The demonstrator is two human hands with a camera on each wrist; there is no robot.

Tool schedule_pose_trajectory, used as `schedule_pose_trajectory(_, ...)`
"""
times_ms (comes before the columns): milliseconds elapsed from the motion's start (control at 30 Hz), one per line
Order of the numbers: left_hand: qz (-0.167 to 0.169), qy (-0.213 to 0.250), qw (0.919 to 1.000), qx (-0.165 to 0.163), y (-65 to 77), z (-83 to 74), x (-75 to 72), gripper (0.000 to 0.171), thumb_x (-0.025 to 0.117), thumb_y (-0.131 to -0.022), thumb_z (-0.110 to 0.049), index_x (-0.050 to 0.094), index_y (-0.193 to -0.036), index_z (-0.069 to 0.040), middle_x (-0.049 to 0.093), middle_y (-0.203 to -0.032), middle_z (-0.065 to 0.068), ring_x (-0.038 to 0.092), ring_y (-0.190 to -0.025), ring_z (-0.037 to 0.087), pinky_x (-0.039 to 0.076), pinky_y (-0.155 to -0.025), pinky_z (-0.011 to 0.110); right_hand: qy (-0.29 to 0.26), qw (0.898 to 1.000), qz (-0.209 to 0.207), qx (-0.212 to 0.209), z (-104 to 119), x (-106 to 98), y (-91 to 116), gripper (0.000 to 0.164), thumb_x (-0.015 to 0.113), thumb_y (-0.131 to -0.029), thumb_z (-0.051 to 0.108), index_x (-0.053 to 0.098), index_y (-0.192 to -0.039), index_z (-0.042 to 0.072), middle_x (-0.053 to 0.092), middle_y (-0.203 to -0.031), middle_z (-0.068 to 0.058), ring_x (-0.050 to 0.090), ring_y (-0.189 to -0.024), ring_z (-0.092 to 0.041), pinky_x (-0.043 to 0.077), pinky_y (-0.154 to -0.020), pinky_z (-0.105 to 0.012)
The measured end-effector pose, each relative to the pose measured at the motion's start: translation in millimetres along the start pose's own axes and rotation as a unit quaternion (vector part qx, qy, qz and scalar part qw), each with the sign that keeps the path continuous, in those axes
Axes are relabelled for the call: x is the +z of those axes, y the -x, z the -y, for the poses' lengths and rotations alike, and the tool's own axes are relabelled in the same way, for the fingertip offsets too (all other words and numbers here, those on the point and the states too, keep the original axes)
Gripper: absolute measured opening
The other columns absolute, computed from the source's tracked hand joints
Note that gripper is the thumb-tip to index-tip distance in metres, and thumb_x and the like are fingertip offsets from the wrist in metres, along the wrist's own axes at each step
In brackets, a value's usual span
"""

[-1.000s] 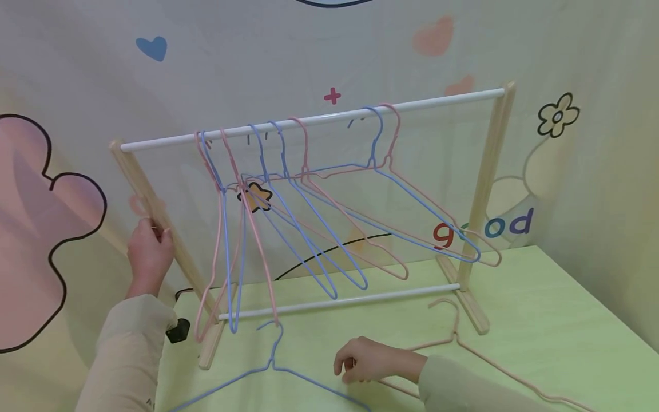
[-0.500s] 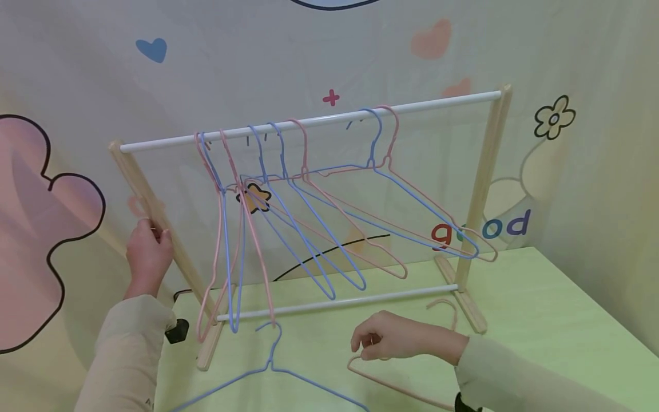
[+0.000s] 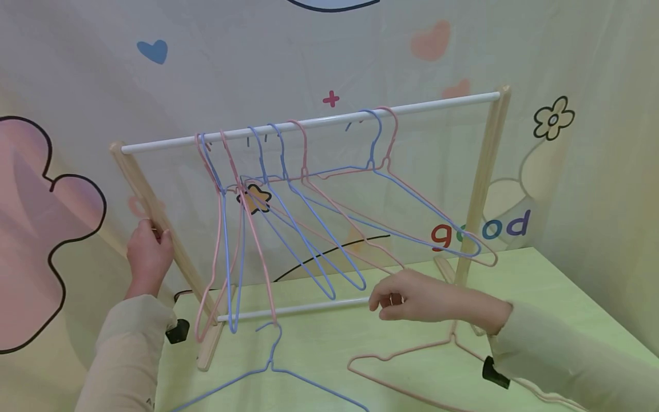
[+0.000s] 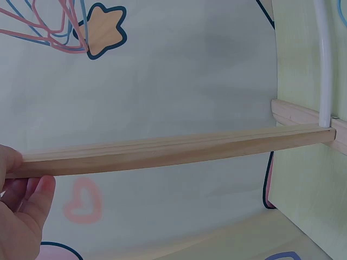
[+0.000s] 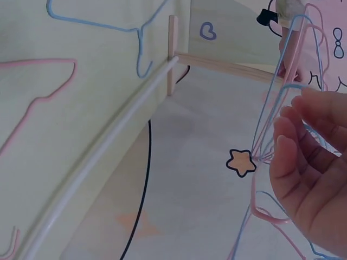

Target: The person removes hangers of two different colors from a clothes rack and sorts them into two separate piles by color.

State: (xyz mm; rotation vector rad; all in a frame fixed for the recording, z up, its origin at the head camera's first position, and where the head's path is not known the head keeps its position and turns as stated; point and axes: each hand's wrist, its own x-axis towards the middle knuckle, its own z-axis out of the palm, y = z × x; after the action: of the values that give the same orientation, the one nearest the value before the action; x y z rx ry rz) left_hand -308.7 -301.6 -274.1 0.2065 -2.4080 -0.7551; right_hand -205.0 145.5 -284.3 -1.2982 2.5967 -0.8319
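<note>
My left hand (image 3: 149, 252) holds the left wooden post (image 3: 191, 266) of a small clothes rack, thumb and fingers on either side of it in the left wrist view. My right hand (image 3: 429, 294) is in the air before the rack's lower white bar, its fingers loosely bent with nothing between them. Several pink and blue wire hangers hang from the white top rail (image 3: 443, 104). In the right wrist view the hanging hangers appear behind the right hand (image 5: 320, 189). A blue hanger (image 3: 271, 366) and a pink hanger (image 3: 387, 357) lie on the table below.
The rack stands on a light green table (image 3: 525, 309) against a printed curtain (image 3: 268, 63). Its right post (image 3: 484, 183) stands beyond the right hand. The lower bar (image 3: 309, 307) runs close above the table. The right forearm partly covers the pink hanger on the table.
My right hand has risen from low over the table, moving rightward and up toward the lower bar, uncovering more of the lying pink hanger. My left hand stays on the post.
</note>
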Motion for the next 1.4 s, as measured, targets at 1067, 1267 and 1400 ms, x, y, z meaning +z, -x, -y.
schedule_pose_trajectory(1067, 0.003, 0.010, 0.9999, -0.006, 0.1, -1.4, -1.3, 0.031, 0.040, -0.091, -0.016, 0.043, -0.110, 0.008, 0.049, -0.099, 0.026, 0.047, -0.090, 0.038, 0.040, -0.077, 0.049, 0.011, 0.950, -0.249, 0.187, -38, -111, 1, 0.039, 0.055, -0.084, 0.007, 0.047, -0.122, 0.002, 0.053, -0.109, -0.020, 0.052, -0.095, -0.029, 0.045, -0.068, -0.023)
schedule_pose_trajectory(1267, -0.002, 0.010, 0.9999, -0.007, 0.7, -2.0, -1.2, 0.029, 0.041, -0.091, -0.016, 0.043, -0.109, 0.007, 0.050, -0.099, 0.025, 0.047, -0.089, 0.037, 0.040, -0.078, 0.048, 0.032, 0.953, -0.217, 0.211, -48, -114, -5, 0.033, 0.055, -0.083, 0.005, 0.052, -0.115, -0.001, 0.057, -0.093, -0.018, 0.054, -0.081, -0.025, 0.045, -0.064, -0.027)
schedule_pose_trajectory(1400, 0.000, 0.009, 0.9999, -0.008, 0.3, -2.3, -1.7, 0.030, 0.040, -0.091, -0.015, 0.043, -0.110, 0.008, 0.050, -0.099, 0.025, 0.047, -0.090, 0.038, 0.039, -0.079, 0.049, 0.044, 0.954, -0.204, 0.213, -53, -114, -8, 0.024, 0.054, -0.082, 0.004, 0.058, -0.106, -0.003, 0.058, -0.079, -0.012, 0.050, -0.067, -0.017, 0.041, -0.057, -0.026)
